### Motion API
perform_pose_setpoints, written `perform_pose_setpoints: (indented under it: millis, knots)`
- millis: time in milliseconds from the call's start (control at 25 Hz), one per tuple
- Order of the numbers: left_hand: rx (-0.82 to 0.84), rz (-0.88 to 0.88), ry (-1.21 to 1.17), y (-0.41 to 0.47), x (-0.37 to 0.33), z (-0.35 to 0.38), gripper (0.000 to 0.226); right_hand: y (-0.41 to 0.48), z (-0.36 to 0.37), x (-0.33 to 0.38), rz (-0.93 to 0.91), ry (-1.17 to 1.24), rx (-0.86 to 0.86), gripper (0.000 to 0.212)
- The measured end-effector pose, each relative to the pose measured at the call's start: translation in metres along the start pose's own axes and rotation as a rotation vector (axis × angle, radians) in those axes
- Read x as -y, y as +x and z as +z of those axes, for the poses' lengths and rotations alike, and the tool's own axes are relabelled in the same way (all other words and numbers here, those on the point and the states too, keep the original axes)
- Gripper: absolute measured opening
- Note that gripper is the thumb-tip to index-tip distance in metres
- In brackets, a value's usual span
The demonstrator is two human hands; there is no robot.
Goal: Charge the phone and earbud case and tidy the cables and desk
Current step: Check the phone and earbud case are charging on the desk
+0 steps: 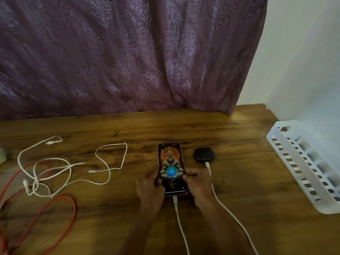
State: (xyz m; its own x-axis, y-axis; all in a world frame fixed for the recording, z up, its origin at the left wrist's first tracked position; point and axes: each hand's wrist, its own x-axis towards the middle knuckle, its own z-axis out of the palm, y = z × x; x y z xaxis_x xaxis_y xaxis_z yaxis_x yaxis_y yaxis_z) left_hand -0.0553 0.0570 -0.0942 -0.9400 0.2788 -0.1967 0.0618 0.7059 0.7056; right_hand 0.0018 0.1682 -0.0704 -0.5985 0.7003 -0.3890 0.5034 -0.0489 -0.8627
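Note:
The phone (171,162) lies face up on the wooden desk (230,144), screen lit with a charging circle reading 54%. A white cable (179,221) is plugged into its near end. My left hand (150,188) grips the phone's left edge and my right hand (198,183) grips its right edge. The black earbud case (204,154) sits just right of the phone with a second white cable (228,212) plugged into it. A tangle of loose white cables (55,170) lies on the left of the desk, crossed by a red cable (68,214).
A white slotted plastic tray (301,162) stands at the right edge of the desk. A purple patterned curtain (128,56) hangs behind the desk. A pale object (2,156) shows at the far left edge.

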Motion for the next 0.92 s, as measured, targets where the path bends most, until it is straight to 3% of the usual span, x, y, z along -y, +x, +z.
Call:
perform_pose_setpoints:
  millis: [200,320,520,720,920]
  knots:
    - [-0.01,0.022,0.065,-0.005,-0.004,-0.003,0.045,-0.002,-0.001,0.0,-0.038,-0.037,-0.03,0.029]
    - [-0.046,0.043,-0.031,-0.007,-0.006,-0.001,0.047,-0.009,-0.011,0.003,-0.112,-0.118,-0.027,0.034]
    - [-0.056,0.323,0.001,-0.002,-0.04,0.01,0.046,0.011,-0.059,0.012,-0.362,-0.199,-0.197,0.039]
    - [0.161,0.44,-0.007,0.019,-0.076,0.036,0.058,0.055,-0.088,0.004,-0.269,-0.332,0.098,0.071]
    - [0.264,0.438,0.101,0.039,-0.082,0.054,0.066,0.066,-0.09,-0.001,-0.345,-0.417,0.165,0.062]
